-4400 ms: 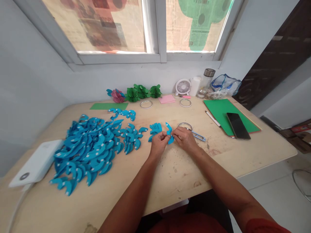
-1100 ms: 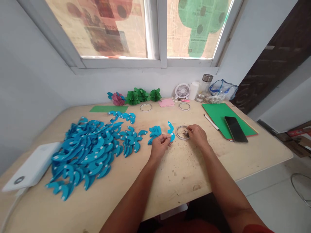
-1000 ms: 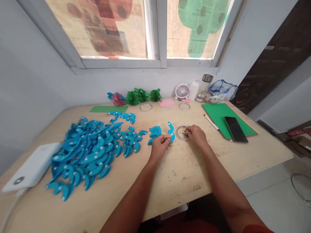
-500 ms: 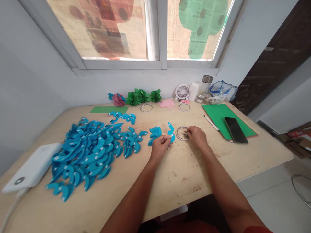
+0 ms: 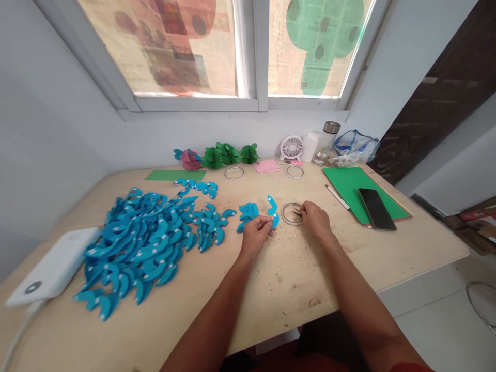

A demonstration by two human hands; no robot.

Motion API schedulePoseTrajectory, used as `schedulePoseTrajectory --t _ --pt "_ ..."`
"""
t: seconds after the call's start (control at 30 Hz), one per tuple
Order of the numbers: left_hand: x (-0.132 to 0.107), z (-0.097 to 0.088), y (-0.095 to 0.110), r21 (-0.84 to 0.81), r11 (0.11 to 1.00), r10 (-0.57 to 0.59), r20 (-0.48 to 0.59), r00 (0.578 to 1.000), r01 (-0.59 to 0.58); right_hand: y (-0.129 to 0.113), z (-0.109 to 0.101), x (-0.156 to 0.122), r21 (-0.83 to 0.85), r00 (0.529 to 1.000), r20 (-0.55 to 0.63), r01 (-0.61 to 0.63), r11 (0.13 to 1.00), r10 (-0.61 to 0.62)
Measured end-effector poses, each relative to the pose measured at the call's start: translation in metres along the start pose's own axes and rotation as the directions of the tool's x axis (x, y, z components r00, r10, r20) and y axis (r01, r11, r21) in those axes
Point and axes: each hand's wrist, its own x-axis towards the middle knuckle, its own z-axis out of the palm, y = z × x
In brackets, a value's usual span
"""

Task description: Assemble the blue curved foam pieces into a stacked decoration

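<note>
My left hand (image 5: 256,235) is closed in a pinch on a blue curved paper piece (image 5: 273,208), held just above the wooden table (image 5: 279,279). To its right, my right hand (image 5: 316,220) is closed on a small dark pointed tool (image 5: 297,212). The tool's tips lie over a clear tape ring (image 5: 289,219) on the table. A small stack of blue pieces (image 5: 248,211) sits just left of my left hand. A big heap of blue curved pieces (image 5: 143,240) with white tabs covers the left of the table.
A white device (image 5: 50,266) lies at the far left. A green mat (image 5: 351,183) with a phone (image 5: 376,208) and a pen (image 5: 336,196) is on the right. Paper flowers (image 5: 228,153), two more tape rings (image 5: 234,172), a fan (image 5: 291,147), a bottle (image 5: 327,139) and a bag (image 5: 354,147) line the wall.
Since 4.4 s ago my right hand has let go of the blue piece and moved right to the tape ring with the tool. Over the last second both hands barely moved.
</note>
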Motion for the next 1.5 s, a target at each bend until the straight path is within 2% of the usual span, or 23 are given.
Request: schedulePoseTrajectory --t 0.17,0.23,0.3,0.37,0.47,0.53,0.57,0.67,0.77,0.9,1.07,1.27,1.5 --pt "-0.002 0.002 0.002 -0.028 1.000 -0.012 -0.052 0.999 0.011 0.000 -0.001 0.001 0.053 0.998 -0.036 -0.042 0.998 0.044" --pt "-0.002 0.002 0.003 -0.040 0.999 -0.004 -0.054 0.999 0.002 0.001 0.000 0.002 0.135 0.996 -0.086 -0.023 0.991 0.035" --pt "-0.002 0.001 0.004 -0.048 0.999 0.006 -0.046 0.999 -0.008 0.002 0.003 0.004 0.284 0.990 -0.140 0.024 0.958 0.017" --pt "-0.002 0.000 0.003 -0.068 0.998 0.007 -0.036 0.999 -0.009 0.001 0.008 0.007 0.502 0.990 -0.144 0.069 0.862 0.004" --pt "0.000 -0.001 0.000 -0.132 0.991 -0.011 -0.030 1.000 0.007 -0.004 0.015 0.008 0.814 0.997 -0.025 0.059 0.578 -0.067" --pt "0.001 -0.001 -0.002 -0.166 0.986 -0.022 -0.033 0.999 0.016 -0.010 0.019 0.006 0.905 0.988 0.049 0.019 0.426 -0.149" --pt "0.001 -0.001 -0.002 -0.177 0.984 -0.025 -0.037 0.999 0.018 -0.014 0.020 0.004 0.920 0.980 0.074 0.005 0.392 -0.186" --pt "0.001 0.000 -0.002 -0.194 0.981 -0.033 -0.052 0.998 0.022 -0.021 0.024 -0.001 0.916 0.956 0.127 -0.011 0.400 -0.266" --pt "0.000 0.000 0.001 -0.203 0.979 -0.040 -0.084 0.996 0.022 -0.025 0.026 -0.004 0.904 0.950 0.143 -0.012 0.427 -0.276" --pt "0.000 0.001 0.002 -0.196 0.980 -0.051 -0.127 0.991 0.025 -0.028 0.025 -0.005 0.914 0.943 0.103 0.036 0.404 -0.316" --pt "0.001 0.001 0.000 -0.169 0.985 -0.047 -0.112 0.993 0.028 -0.033 0.022 -0.008 0.928 0.928 0.042 0.101 0.358 -0.371" --pt "0.000 0.001 -0.002 -0.127 0.991 -0.038 -0.045 0.998 0.032 -0.035 0.028 -0.009 0.904 0.947 0.042 0.100 0.416 -0.318" --pt "0.000 0.002 -0.001 -0.036 0.999 0.029 0.000 1.000 -0.029 -0.039 0.024 -0.011 0.849 0.952 -0.035 0.188 0.494 -0.303"
